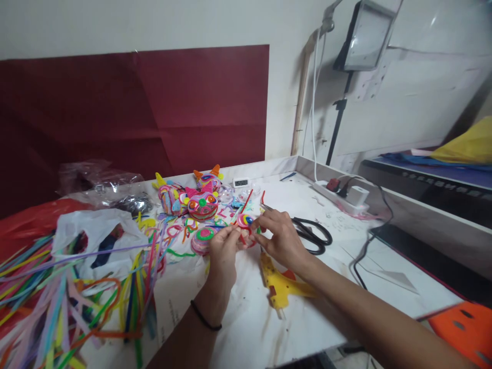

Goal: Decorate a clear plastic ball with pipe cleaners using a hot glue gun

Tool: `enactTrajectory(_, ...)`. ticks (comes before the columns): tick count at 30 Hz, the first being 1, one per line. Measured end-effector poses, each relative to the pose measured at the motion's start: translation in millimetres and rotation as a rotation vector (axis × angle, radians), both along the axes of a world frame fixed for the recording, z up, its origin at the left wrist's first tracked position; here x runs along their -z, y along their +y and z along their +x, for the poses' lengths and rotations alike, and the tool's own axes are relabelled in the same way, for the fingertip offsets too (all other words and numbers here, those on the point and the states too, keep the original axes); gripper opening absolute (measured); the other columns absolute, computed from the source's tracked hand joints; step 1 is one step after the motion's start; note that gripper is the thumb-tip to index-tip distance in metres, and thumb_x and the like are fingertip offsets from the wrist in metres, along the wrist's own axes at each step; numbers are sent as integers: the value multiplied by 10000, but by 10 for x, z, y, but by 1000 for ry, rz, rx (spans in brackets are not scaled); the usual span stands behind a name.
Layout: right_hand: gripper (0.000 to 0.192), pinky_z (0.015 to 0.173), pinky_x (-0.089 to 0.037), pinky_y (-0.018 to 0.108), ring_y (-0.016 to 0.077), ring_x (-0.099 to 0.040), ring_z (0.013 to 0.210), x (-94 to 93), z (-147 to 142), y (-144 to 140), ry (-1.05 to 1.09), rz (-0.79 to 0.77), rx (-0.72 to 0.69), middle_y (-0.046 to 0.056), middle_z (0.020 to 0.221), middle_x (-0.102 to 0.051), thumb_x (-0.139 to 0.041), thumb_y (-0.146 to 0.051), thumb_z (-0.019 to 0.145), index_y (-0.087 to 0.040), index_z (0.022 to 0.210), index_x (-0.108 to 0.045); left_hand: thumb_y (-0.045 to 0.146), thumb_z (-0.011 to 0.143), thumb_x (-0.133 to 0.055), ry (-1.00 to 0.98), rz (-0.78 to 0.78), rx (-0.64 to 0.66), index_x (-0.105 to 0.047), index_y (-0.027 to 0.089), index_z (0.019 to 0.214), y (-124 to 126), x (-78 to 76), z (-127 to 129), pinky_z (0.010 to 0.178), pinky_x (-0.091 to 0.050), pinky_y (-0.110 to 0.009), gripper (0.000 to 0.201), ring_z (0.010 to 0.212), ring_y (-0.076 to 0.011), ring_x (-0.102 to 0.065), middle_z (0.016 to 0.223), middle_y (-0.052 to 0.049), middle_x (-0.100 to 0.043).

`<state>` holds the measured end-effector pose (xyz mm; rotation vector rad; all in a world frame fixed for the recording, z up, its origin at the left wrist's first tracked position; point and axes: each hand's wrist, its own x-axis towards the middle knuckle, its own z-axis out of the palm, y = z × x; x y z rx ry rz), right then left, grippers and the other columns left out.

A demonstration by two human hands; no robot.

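Note:
Over the middle of the table, my left hand (224,252) and my right hand (280,234) are close together. Both have their fingertips pinched on a red pipe cleaner (243,237), bent into a curve between them. Just behind the fingertips lies a small multicoloured coiled piece (244,220), partly hidden. Left of my left hand sits a pink striped dome with a green top (203,239). A yellow glue gun (283,287) rests below my right hand. Black-handled scissors (322,237) lie beyond my right wrist, their blades partly covered.
Decorated animal heads (202,205) stand at the back near a small digital timer (241,182). Loose pipe cleaners (57,302) and a white plastic bag (96,230) fill the left. A power strip (342,197) with a dark cable (388,210) runs along the right.

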<state>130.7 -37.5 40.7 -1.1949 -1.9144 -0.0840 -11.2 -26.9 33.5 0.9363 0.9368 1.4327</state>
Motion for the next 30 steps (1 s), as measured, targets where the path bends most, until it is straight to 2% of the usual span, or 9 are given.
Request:
enactTrajectory(5,122,705,-268,334,192,-483,750,19,-34,-23,-107,141,6,23,750,-624,-654,-161,819,-219,913,-704,248,596,-682,-34,-22,-15,-637,131,646,0,-17,0,488,-439,-206,136,518,-108,-562,595,-14,-633)
enactTrajectory(11,122,685,-244,340,187,-444,733,7,-64,-37,-162,195,-4,25,686,-621,-611,-149,850,-200,806,-711,230,590,-679,-88,-50,-27,-621,131,640,-44,-73,6,484,-425,-201,125,477,-81,-511,571,11,-599)
enactTrajectory(18,118,672,-221,342,185,-435,729,-12,-149,-48,-228,199,36,20,671,-630,-644,-136,828,-214,780,-718,236,578,-674,-92,-36,-58,-626,137,628,-39,-80,-2,484,-410,-208,121,502,-93,-525,602,-2,-617)
enactTrajectory(24,114,687,-223,346,187,-449,760,-49,-244,-79,-299,88,106,11,704,-635,-622,-190,867,-226,800,-707,223,554,-680,-153,-61,-75,-608,147,590,-19,-73,-22,472,-376,-201,111,473,-79,-479,556,13,-587)
enactTrajectory(30,124,683,-237,357,210,-441,790,-46,-330,-142,-347,87,133,38,790,-639,-578,-156,880,-201,921,-687,188,578,-673,-219,-77,-69,-598,153,617,-6,-55,-30,519,-404,-200,92,562,-97,-542,641,-4,-613)
